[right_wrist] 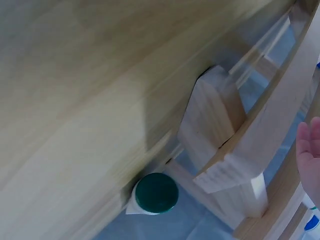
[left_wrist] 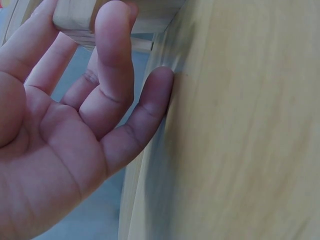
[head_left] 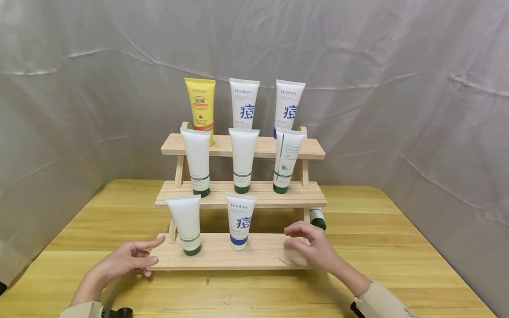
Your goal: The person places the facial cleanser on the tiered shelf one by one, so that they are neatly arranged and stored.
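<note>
A three-tier wooden display stand [head_left: 254, 260] carries squeeze tubes standing on their caps. On its bottom tier are a white tube with a green cap [head_left: 186, 225] and a white tube with a blue band [head_left: 240, 221]. My left hand [head_left: 123, 263] is at the left end of that tier, fingers spread and loosely bent, touching the board's corner [left_wrist: 75, 17]. Above the right end of the bottom tier hovers my right hand [head_left: 312, 247], fingers relaxed and holding nothing. In the right wrist view only part of that hand [right_wrist: 311, 155] shows, at the right edge.
Three green-capped white tubes, one being a printed tube [head_left: 287, 161], fill the middle tier. On top stand a yellow tube [head_left: 202, 104] and two blue-lettered tubes [head_left: 244, 104]. Another green-capped tube [head_left: 318, 218] lies on the wooden table [head_left: 366, 247] behind the stand's right side. Grey sheeting [head_left: 254, 35] surrounds the table.
</note>
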The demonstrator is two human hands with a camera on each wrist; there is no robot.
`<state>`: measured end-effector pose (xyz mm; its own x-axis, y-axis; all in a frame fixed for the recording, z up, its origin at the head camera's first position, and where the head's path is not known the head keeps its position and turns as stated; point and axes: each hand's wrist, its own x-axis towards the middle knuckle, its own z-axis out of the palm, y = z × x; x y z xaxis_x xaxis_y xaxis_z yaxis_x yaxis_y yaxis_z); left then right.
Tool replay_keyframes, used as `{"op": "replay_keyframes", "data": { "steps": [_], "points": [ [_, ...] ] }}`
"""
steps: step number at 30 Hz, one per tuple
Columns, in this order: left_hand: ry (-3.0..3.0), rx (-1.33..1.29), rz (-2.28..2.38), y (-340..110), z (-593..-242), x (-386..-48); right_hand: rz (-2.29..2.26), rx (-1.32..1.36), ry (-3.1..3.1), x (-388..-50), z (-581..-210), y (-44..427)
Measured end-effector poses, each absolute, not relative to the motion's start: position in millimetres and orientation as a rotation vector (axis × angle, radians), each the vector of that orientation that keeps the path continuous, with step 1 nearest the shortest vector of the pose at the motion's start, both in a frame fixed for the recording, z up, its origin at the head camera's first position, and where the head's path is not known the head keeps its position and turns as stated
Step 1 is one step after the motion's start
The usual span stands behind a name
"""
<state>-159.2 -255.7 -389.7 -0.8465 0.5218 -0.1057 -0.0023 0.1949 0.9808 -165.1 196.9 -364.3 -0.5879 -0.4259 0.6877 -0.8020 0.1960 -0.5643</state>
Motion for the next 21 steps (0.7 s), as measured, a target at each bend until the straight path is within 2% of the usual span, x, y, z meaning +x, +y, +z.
{"op": "replay_keyframes", "data": {
  "steps": [21],
  "points": [
    [2.065,0.525,1.693,-257,-392,-160,1.498,1.002,-2.16,-165,-363,243]
  ]
}}
